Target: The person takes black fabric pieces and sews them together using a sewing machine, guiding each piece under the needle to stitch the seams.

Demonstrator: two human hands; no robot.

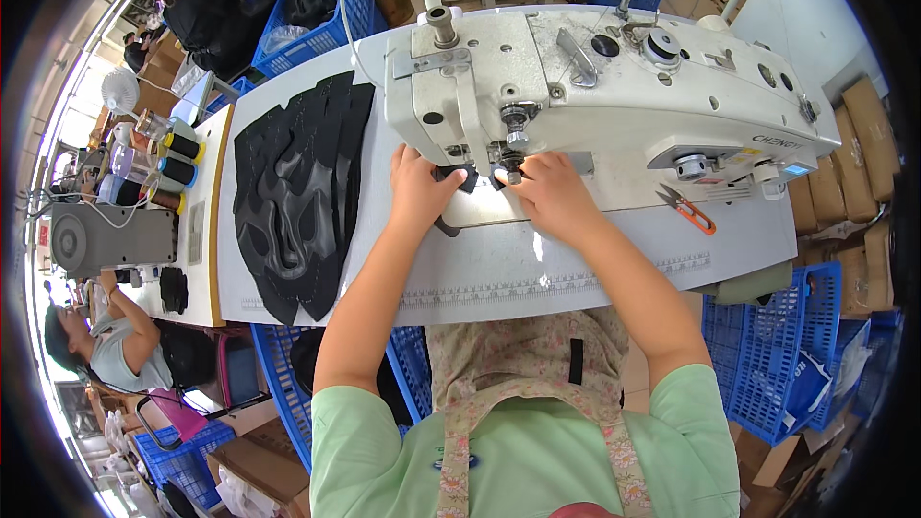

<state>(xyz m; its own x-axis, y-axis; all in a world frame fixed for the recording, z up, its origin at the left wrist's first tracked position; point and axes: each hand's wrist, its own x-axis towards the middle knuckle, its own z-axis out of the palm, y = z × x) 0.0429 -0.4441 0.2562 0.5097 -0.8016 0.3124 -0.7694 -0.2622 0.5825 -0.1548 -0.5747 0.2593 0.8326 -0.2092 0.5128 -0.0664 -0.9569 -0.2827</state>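
Note:
A small black fabric piece [468, 180] lies under the needle area of a white sewing machine [614, 86], mostly covered by my fingers and the machine head. My left hand [422, 190] grips it from the left, thumb pointing toward the needle. On the other side, my right hand [554, 194] holds it with the thumb close to the presser foot; some of its fingers are hidden behind the machine head. Left of my left hand rests a pile of black cut pieces [297, 187] with shiny curved patches. Orange-handled thread snips [689, 209] lie right of my right hand.
A ruler strip [537, 288] runs along the table's near edge. Blue crates [782, 350] stand at the right, with cartons [863, 153] beyond. At the left, another person [125, 336] sits by a second machine [115, 238] and thread spools [182, 146].

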